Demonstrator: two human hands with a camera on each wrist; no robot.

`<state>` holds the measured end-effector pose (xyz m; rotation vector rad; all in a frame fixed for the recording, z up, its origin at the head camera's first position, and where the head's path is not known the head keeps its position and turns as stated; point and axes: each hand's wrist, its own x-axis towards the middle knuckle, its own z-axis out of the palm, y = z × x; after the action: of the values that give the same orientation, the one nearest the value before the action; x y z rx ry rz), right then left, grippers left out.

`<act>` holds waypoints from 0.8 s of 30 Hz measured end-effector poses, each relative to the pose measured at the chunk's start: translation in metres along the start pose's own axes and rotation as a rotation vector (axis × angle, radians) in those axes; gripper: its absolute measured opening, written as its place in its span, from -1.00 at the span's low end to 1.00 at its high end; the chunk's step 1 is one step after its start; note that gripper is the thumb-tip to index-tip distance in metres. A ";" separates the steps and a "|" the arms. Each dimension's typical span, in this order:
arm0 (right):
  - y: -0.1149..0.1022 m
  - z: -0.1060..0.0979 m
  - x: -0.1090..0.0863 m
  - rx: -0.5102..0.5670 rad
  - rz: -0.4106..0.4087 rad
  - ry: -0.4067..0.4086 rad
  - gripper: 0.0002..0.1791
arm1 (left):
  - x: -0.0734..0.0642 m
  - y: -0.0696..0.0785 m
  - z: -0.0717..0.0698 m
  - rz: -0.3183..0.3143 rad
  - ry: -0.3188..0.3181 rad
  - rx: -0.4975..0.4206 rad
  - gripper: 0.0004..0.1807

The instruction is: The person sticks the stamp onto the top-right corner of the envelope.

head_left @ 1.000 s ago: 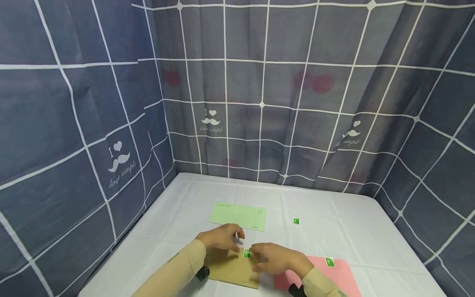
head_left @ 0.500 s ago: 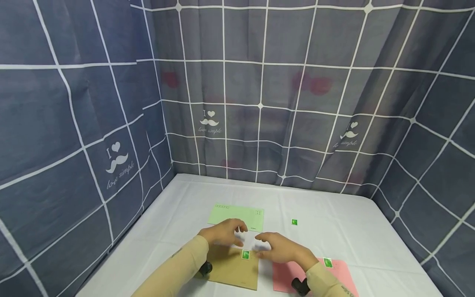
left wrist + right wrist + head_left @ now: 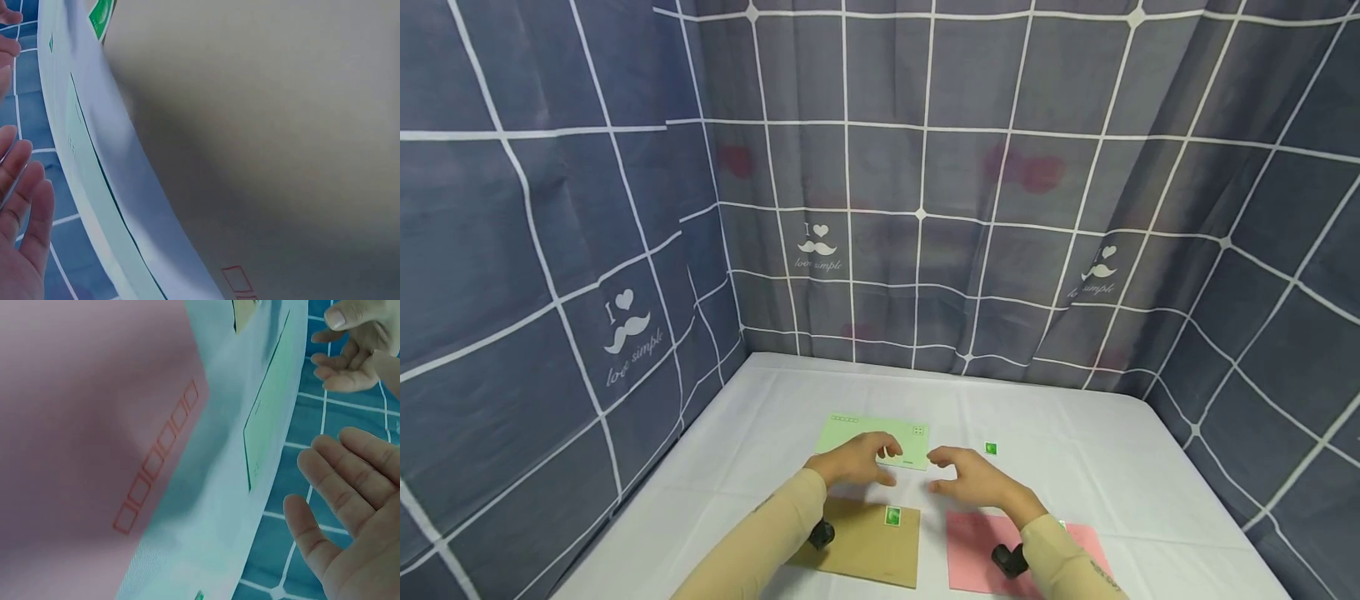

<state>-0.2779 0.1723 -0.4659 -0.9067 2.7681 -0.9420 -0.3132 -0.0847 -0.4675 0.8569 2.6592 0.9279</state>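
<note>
My left hand [image 3: 857, 460] hovers with relaxed fingers just past the far edge of a brown envelope [image 3: 872, 546], overlapping a green envelope [image 3: 842, 429] in the head view. A green stamp [image 3: 892, 516] lies at the brown envelope's upper right corner. To the right, my right hand [image 3: 976, 479] is held in the air, beyond a pink envelope [image 3: 970, 542], its fingers loosely bent. Neither hand holds anything; in the right wrist view the palm [image 3: 369, 550] faces the camera, bare. The right forearm mostly hides the stamp [image 3: 1062, 524] on the pink envelope.
A loose green stamp [image 3: 991, 448] lies on the white tablecloth [image 3: 1060, 442], right of the green envelope. Dark grid-patterned curtains [image 3: 880, 167] surround the table at the back and sides. Black wrist cameras [image 3: 1009, 561] are strapped on both wrists.
Both hands have lifted away from the stamp on the brown envelope, moving forward and a little apart. The stamp stays at the envelope's corner. The view has shifted slightly.
</note>
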 end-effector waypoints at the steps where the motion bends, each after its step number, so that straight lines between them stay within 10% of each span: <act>1: 0.002 -0.001 0.001 0.006 0.010 0.011 -0.44 | 0.001 0.000 -0.001 -0.004 0.004 -0.004 -0.52; 24: 0.049 -0.018 0.020 0.056 0.164 0.187 -0.55 | 0.035 -0.014 -0.010 -0.045 0.043 -0.093 -0.53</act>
<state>-0.3246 0.2022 -0.4774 -0.6013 2.8968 -1.1218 -0.3519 -0.0782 -0.4683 0.7613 2.6356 1.0607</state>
